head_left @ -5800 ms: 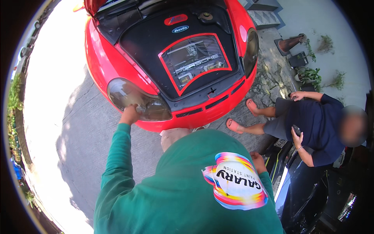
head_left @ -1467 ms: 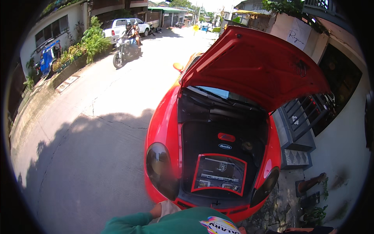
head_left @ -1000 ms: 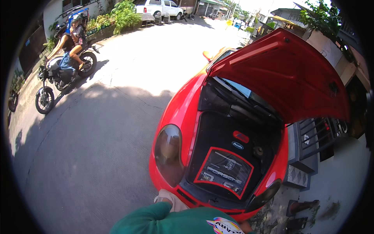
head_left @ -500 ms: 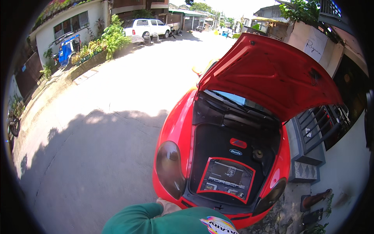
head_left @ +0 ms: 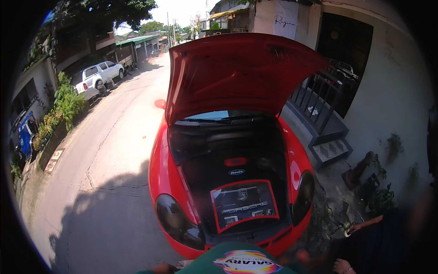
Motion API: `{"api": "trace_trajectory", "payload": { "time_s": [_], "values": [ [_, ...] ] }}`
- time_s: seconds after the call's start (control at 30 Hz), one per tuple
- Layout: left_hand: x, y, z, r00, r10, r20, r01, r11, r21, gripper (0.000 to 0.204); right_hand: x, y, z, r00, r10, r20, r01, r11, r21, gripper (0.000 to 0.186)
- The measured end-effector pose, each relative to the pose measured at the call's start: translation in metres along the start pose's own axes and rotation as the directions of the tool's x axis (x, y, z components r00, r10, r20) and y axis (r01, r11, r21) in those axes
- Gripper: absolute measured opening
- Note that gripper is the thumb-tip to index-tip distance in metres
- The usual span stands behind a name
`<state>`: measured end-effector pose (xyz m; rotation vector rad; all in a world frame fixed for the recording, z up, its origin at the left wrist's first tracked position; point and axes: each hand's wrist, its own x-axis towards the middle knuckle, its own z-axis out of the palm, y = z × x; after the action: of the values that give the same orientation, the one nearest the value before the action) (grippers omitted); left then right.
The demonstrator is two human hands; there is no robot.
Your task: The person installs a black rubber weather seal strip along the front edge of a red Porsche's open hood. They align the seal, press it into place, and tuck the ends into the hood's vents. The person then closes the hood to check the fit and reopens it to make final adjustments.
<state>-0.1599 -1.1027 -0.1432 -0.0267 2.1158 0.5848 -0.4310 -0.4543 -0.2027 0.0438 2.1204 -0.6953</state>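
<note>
A red car [head_left: 159,155] stands in front of me with its front hood [head_left: 237,68] raised. Inside the open front trunk [head_left: 191,182], a red-framed clear panel [head_left: 244,203] lies over a dark lining. My green shirt [head_left: 214,255] covers the near bumper. At the lower edge my left hand [head_left: 164,268] shows only in part, in shadow, beside a pale cloth-like thing [head_left: 185,263]; its fingers are hidden. To the right of the shirt, close to the bumper, my right hand [head_left: 302,255] appears as a blur, so its fingers cannot be made out.
Another person in dark clothes [head_left: 378,246] is close on my right, one hand [head_left: 342,266] low in view. Steps with a railing [head_left: 331,150] and a pale wall [head_left: 397,100] stand to the right. Leftward runs a concrete road [head_left: 109,137], with a white pickup [head_left: 98,75] parked beyond.
My view has turned right and the car now sits further left in it. The other person has come into view at right. My left sleeve has dropped mostly out of sight.
</note>
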Motion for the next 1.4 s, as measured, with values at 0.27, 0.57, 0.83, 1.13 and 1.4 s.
{"api": "trace_trajectory", "payload": {
  "time_s": [0.27, 0.57, 0.83, 1.13, 1.4],
  "values": [
    [-0.054, 0.168, -0.230, 0.996, 0.053, -0.069, -0.074, 0.936, -0.345, 0.039, -0.011, -0.192, -0.002, 0.915, -0.334, 0.228, 0.273, 0.926, 0.262, 0.046],
    [0.010, 0.365, -0.292, 0.776, 0.579, -0.251, -0.625, 0.761, -0.176, 0.043, -0.091, -0.304, -0.074, 0.827, -0.553, -0.100, 0.310, 0.300, 0.902, 0.025],
    [-0.081, 0.538, -0.575, -0.247, 0.816, -0.522, -0.024, 0.533, 0.846, 0.047, -0.094, -0.218, -0.119, 0.674, -0.374, -0.637, 0.725, 0.170, 0.668, 0.026],
    [-0.120, 0.555, -0.746, -0.067, 0.483, -0.873, 0.411, 0.811, 0.417, 0.056, -0.041, -0.125, -0.059, 0.980, -0.168, -0.110, 0.103, -0.051, 0.993, 0.021],
    [-0.123, 0.554, -0.670, 0.062, 0.559, -0.827, 0.573, 0.658, 0.488, 0.065, -0.005, -0.139, -0.031, 0.963, -0.143, 0.230, -0.177, 0.312, 0.934, 0.036]
  ]
}}
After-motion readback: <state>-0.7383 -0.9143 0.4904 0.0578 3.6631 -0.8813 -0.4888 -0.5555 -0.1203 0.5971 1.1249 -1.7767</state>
